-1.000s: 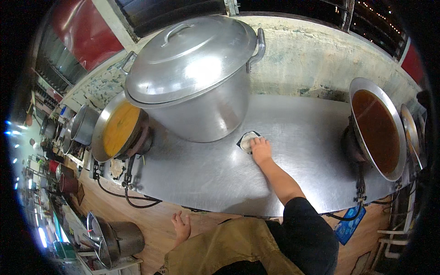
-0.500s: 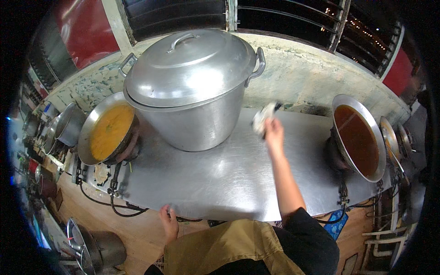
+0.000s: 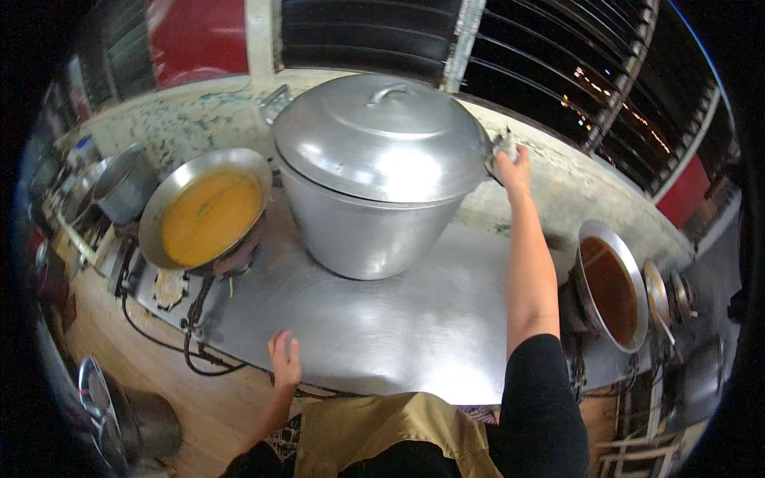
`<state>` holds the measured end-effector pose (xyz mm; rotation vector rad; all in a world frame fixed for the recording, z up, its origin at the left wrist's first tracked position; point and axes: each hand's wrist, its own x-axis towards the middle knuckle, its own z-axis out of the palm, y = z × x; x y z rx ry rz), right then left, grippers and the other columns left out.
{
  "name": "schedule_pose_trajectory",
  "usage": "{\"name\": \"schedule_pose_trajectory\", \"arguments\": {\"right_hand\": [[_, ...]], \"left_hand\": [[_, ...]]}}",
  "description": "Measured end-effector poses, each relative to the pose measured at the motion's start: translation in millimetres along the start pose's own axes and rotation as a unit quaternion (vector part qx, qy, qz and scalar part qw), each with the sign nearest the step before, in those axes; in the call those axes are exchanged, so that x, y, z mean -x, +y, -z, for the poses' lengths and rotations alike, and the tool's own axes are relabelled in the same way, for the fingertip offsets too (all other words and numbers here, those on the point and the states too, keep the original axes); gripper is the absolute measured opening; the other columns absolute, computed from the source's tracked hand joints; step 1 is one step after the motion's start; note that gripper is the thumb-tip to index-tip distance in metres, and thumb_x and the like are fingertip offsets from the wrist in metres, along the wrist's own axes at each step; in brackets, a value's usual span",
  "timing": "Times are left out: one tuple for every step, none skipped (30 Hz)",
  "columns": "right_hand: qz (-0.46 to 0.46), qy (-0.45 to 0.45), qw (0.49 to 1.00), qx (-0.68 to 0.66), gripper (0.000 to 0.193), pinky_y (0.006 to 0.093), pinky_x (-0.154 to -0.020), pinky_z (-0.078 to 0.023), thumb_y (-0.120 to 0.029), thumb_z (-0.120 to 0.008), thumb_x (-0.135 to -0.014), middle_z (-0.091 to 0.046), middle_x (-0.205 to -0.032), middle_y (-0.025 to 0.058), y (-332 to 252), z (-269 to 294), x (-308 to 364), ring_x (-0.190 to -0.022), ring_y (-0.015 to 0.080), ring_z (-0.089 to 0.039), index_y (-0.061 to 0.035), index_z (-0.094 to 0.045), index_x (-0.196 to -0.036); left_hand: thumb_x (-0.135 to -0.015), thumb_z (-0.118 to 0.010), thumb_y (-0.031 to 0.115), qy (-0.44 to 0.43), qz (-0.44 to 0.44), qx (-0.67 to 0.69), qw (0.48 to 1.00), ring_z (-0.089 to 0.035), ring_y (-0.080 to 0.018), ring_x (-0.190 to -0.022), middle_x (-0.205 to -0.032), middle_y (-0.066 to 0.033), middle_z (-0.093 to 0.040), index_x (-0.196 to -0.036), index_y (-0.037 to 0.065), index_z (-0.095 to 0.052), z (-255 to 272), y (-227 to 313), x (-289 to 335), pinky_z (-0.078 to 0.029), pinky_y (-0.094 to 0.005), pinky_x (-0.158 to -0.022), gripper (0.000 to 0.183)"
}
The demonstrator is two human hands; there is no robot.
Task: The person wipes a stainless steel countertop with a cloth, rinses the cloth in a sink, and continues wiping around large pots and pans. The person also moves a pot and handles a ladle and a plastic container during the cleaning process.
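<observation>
A large lidded aluminium pot (image 3: 370, 235) stands on the steel worktop (image 3: 374, 334), its lid (image 3: 343, 127) in place. My right hand (image 3: 514, 169) reaches out to the pot's right side handle with a whitish, dark-marked cloth (image 3: 508, 145) bunched in its fingers. Cloth and hand cover most of that handle, so how firmly it is gripped is hard to see. My left hand (image 3: 285, 360) hovers by the worktop's front edge, fingers apart and holding nothing.
Left of the pot, a wide pan (image 3: 151, 235) holds yellow-orange soup. A second wide pan (image 3: 629, 338) with reddish-brown liquid stands at the right. Black hoses (image 3: 191, 362) hang along the front edge. A metal pot (image 3: 147, 422) sits low at the left. Louvred windows (image 3: 550, 88) line the back wall.
My right hand has carried the cloth from above the worktop up to the pot's right handle. My left hand has risen slightly and spread its fingers. The whole view has shifted.
</observation>
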<state>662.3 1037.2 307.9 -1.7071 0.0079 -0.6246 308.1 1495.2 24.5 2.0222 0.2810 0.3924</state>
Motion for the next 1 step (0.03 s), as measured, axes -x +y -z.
{"name": "schedule_pose_trajectory", "arguments": {"right_hand": [[-0.004,-0.028,0.999,-0.043,0.063,0.0508,-0.098,-0.044,-0.024,-0.067,-0.080,-0.060,-0.118,0.0295,4.9,-9.6,-8.5,-0.110,0.0415,-0.060,-0.0027,-0.040,-0.133]], "left_hand": [[-0.096,-0.054,0.029,-0.001,-0.019,-0.004,1.000,-0.038,-0.0391,-0.128,-0.137,-0.0176,-0.042,-0.125,0.005,-0.052,-0.2,6.2,-0.1,-0.030,-0.0462,-0.108,0.038]]}}
